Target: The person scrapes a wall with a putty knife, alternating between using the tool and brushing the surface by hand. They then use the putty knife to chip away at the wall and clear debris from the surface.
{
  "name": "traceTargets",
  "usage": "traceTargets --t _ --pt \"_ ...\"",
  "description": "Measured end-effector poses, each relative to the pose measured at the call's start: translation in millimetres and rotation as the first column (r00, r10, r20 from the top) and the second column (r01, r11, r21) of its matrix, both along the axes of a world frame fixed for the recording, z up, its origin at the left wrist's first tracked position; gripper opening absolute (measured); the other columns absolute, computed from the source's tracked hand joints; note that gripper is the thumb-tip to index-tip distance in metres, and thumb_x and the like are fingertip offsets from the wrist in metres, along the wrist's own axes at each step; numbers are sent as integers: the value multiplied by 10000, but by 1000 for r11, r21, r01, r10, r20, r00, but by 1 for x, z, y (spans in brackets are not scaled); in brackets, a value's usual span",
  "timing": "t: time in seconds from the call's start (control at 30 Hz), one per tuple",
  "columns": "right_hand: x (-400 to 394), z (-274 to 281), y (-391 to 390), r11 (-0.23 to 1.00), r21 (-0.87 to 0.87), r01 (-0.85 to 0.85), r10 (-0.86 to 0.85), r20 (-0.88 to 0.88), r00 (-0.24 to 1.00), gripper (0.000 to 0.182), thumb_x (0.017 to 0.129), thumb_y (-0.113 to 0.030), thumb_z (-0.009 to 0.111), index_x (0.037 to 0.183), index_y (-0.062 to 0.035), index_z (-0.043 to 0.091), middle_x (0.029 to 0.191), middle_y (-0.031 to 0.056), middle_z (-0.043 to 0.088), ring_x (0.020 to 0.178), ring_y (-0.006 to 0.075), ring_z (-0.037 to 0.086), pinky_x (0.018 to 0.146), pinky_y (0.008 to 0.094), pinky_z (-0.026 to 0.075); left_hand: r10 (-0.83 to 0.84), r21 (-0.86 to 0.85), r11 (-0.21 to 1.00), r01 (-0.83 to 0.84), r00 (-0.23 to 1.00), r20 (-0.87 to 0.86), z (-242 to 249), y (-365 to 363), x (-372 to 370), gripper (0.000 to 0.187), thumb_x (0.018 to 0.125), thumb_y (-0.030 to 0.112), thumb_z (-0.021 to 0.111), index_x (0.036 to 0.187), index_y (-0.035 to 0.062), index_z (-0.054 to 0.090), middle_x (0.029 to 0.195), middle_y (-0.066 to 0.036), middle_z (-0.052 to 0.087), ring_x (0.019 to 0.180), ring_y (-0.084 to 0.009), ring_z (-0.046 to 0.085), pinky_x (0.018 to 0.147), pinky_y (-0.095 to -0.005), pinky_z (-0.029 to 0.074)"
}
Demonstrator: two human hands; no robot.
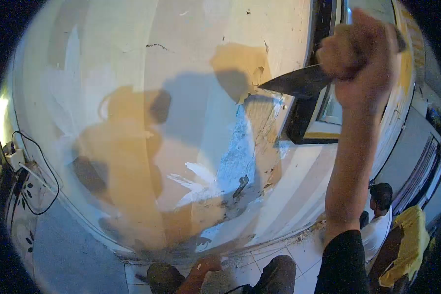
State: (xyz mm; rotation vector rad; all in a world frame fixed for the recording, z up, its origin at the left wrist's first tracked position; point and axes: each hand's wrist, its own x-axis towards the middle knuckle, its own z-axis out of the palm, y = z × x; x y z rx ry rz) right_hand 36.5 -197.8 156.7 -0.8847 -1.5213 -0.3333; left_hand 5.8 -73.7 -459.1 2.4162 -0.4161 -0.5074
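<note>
Raised at the upper right, my right hand [355, 51] is closed in a fist round the handle of a pointed trowel [299, 82]. The dark blade points left, with its tip at or just in front of the damaged wall patch [264, 117]; contact cannot be judged. Paint and plaster there are broken, leaving rough brown and bluish-white areas. Low down, my left hand [208, 264] is beside my left knee [164, 278], well away from the trowel. Its fingers are mostly hidden.
A dark-framed window [304, 117] stands right of the patch. Debris [308, 235] lies along the wall's foot on the tiles [301, 255]. At right, a person in a white top [377, 230] sits near a yellow cloth [409, 240]. A plugged-in power socket [15, 159] with cables is at left.
</note>
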Motion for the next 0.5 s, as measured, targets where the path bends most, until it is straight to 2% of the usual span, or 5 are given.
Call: traceTargets --t 0.07,0.13,0.3,0.33,0.5 --pt "-8 2 3 995 -25 -100 100 4 995 396 910 -246 448 541 -156 333 422 -29 234 342 80 159 350 268 135 -1 -7 1000 1 1000 6 1 -1 3 392 856 323 545 1159 76 561 1131 -181 589 1030 -321 573 878 -432 442" --pt "3 -1 11 977 59 207 -211 68 975 417 913 -248 432 525 -166 303 417 -35 226 342 79 144 347 273 135 -7 -6 1000 7 1000 13 2 1 4 393 856 324 545 1159 75 562 1130 -180 589 1030 -321 573 878 -432 442" --pt "6 9 -12 993 5 -121 121 -7 993 422 919 -272 422 528 -168 304 425 -37 194 353 82 135 357 272 140 -6 -21 1000 7 999 53 10 0 19 395 856 327 545 1159 75 562 1128 -180 590 1028 -320 574 878 -431 442" --pt "2 1 8 983 141 120 -96 -168 981 416 912 -268 430 527 -175 304 425 -41 197 350 82 130 353 278 138 -8 -21 1000 9 998 56 11 0 20 395 856 328 545 1159 74 562 1128 -179 590 1028 -320 574 878 -431 442" --pt "-7 8 -12 999 -20 -50 52 84 995 392 899 -243 458 542 -164 317 430 -29 218 349 79 148 351 277 132 -2 -37 999 5 997 83 16 1 27 398 856 331 545 1159 74 562 1126 -179 591 1027 -319 575 879 -431 442"
